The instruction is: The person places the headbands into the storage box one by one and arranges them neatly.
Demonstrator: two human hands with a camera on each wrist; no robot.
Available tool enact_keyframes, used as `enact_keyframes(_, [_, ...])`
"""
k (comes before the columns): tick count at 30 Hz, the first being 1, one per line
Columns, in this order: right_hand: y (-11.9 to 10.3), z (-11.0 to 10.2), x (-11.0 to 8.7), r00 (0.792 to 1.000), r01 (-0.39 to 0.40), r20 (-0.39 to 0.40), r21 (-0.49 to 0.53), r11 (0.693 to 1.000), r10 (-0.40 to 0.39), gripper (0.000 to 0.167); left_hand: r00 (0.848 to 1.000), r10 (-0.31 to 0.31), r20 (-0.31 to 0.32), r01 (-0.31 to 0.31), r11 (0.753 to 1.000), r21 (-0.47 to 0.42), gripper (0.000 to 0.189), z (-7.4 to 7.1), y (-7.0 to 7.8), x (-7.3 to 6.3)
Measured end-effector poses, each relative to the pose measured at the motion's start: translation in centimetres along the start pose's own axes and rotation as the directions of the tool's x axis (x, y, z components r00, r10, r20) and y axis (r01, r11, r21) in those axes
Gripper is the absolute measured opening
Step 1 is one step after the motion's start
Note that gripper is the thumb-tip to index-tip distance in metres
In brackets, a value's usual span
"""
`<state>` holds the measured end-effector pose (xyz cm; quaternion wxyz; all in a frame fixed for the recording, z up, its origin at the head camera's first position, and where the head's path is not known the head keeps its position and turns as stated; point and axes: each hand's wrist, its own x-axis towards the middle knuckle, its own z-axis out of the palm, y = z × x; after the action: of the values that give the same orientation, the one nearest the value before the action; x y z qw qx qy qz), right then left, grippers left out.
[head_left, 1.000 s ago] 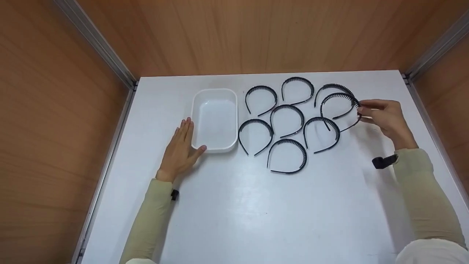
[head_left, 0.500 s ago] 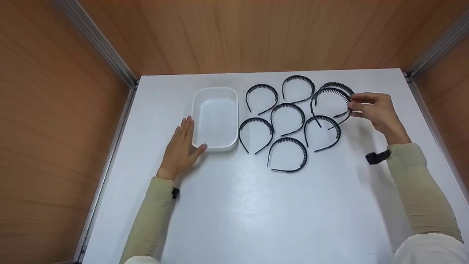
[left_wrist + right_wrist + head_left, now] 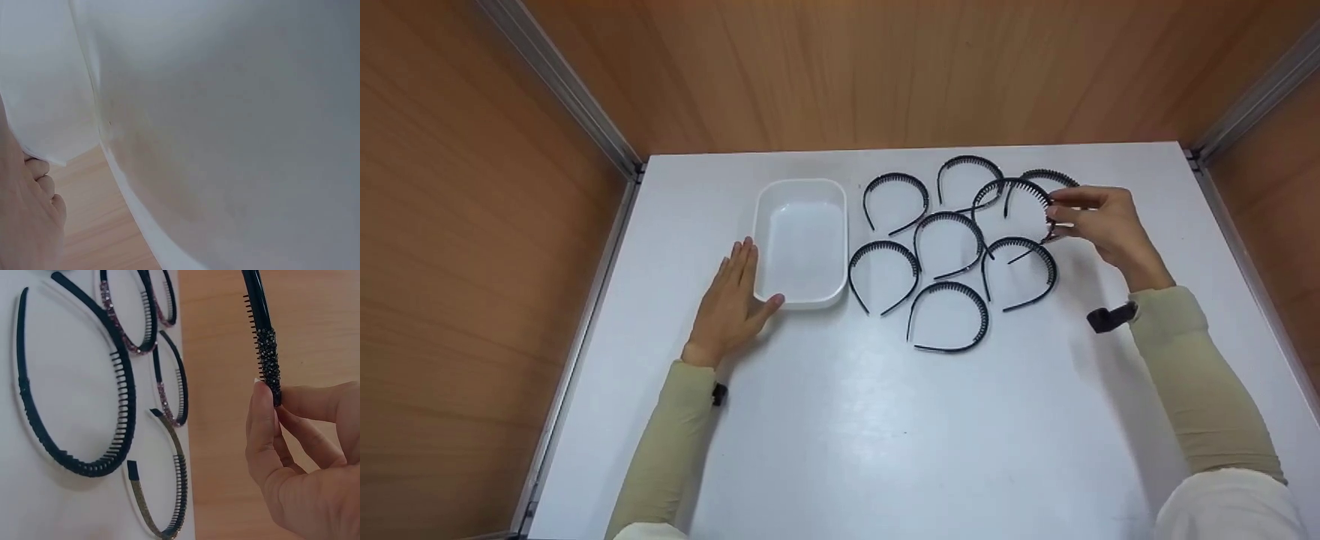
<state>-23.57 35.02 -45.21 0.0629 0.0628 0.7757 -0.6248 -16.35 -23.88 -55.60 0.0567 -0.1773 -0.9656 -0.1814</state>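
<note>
We could pass a hand over the near half of the smooth white tabletop, between the olive-sleeved forearms. Farther back, slim black toothed headbands crowd our path from the white rectangular plastic tray to the right hand, while the left hand blocks the tray's near left corner

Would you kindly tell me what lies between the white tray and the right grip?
The head view shows several dark headbands, one pinched by the right grip.
</note>
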Motion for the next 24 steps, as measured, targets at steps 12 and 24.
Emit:
enact_keyframes(12, [-1.8,2.9,1.0,0.998,0.054,0.039,-0.022,0.998,-0.054,0.037,1.000,-0.016,0.018,0.016,1.000,0.005,0.100,0.0,0.0,0.0])
enact_keyframes(24, [-4.2,5.8,1.6,0.993,0.084,0.087,-0.059,0.995,-0.078,0.037,1.000,0.003,-0.018,-0.003,1.000,-0.007,0.101,-0.3,0.0,-0.1])
